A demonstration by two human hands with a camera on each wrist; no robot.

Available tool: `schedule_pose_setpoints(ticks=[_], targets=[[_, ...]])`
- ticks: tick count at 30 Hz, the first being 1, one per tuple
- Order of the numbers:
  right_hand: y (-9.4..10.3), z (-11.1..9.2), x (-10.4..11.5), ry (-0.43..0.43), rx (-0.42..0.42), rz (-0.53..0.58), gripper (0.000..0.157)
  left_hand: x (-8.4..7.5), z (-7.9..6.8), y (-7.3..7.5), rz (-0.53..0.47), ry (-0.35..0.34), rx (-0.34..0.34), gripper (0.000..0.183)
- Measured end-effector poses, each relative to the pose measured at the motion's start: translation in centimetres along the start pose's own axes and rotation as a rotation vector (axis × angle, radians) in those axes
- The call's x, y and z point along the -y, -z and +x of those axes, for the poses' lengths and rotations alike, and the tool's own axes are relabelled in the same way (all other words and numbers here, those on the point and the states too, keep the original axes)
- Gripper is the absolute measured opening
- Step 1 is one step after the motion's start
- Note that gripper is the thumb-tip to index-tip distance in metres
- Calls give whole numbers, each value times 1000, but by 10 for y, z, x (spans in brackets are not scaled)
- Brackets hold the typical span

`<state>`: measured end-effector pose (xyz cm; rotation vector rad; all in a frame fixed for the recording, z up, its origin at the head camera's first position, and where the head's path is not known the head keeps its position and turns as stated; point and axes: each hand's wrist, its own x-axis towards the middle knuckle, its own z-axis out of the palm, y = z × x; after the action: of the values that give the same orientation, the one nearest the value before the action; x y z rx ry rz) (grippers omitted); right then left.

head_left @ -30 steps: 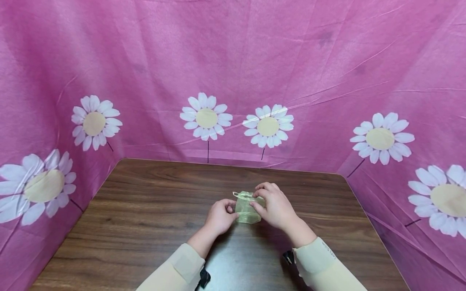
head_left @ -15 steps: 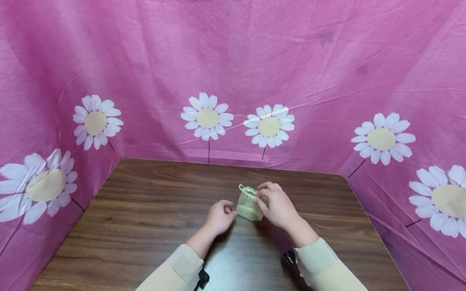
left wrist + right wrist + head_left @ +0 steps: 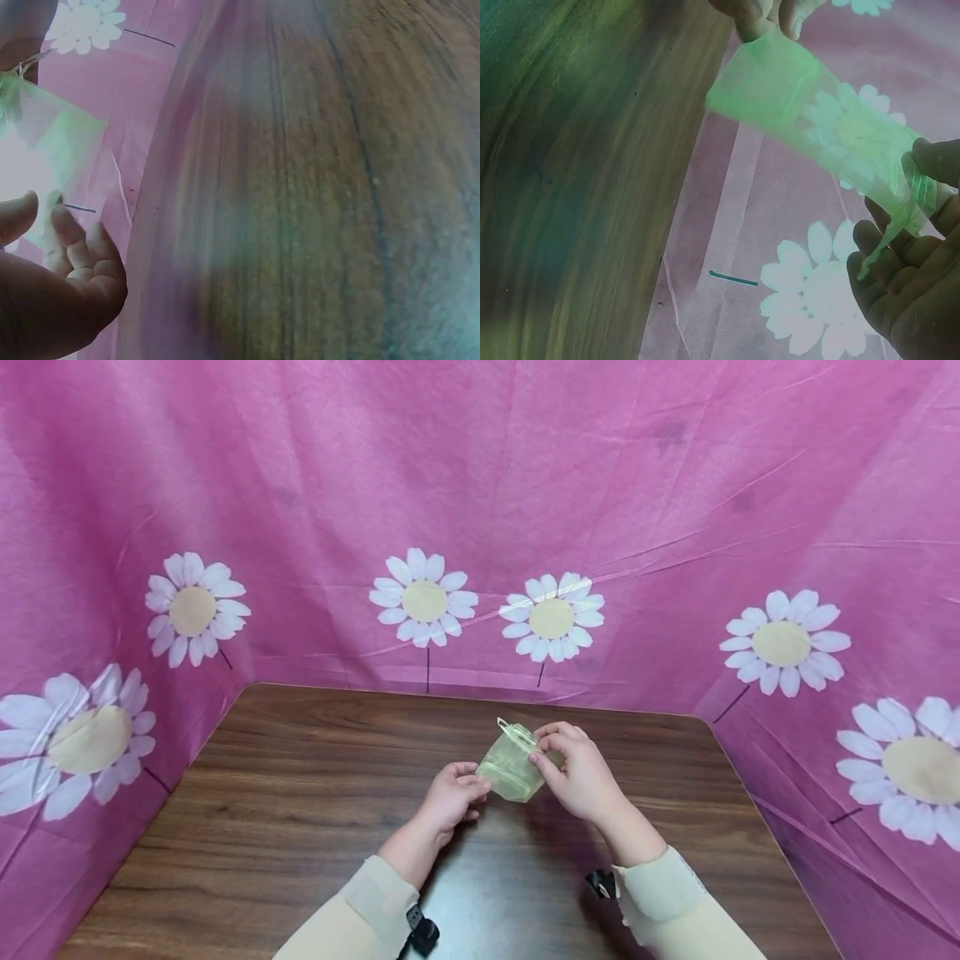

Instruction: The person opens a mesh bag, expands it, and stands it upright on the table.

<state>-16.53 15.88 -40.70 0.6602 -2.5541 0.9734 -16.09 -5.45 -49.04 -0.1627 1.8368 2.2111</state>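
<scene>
A sheer pale-green drawstring pouch [image 3: 510, 770] is held up tilted between my two hands, over the far half of the table. My right hand [image 3: 583, 777] pinches it near the gathered neck, thumb in front and fingers behind. At the other end, my left hand [image 3: 448, 797] pinches a bottom corner between thumb and fingertips. The right wrist view shows the pouch [image 3: 780, 82] stretched flat between both hands, with its cord [image 3: 885, 247] hanging across the right fingers. It is see-through, and nothing shows inside.
The brown wood-grain table [image 3: 300, 760] has rounded far corners. Behind it and at both sides hangs a pink cloth [image 3: 480, 485] printed with white daisies. A dark strap piece [image 3: 424, 935] sits at the left cuff and another [image 3: 602, 883] at the right.
The pouch has risen off the table and tilted, moving slightly away from me. My left hand let go of its edge briefly, then took hold of the bottom corner; my right hand kept its pinch.
</scene>
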Motion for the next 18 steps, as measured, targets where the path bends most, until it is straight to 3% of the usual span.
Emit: schedule_pose_setpoints(ticks=[11, 18], targets=[[3, 0, -2, -24, -38, -20, 11, -1, -4, 5, -7, -44, -5, 44], [1, -1, -5, -6, -46, -35, 12, 1, -4, 9, 48, -14, 19, 40]])
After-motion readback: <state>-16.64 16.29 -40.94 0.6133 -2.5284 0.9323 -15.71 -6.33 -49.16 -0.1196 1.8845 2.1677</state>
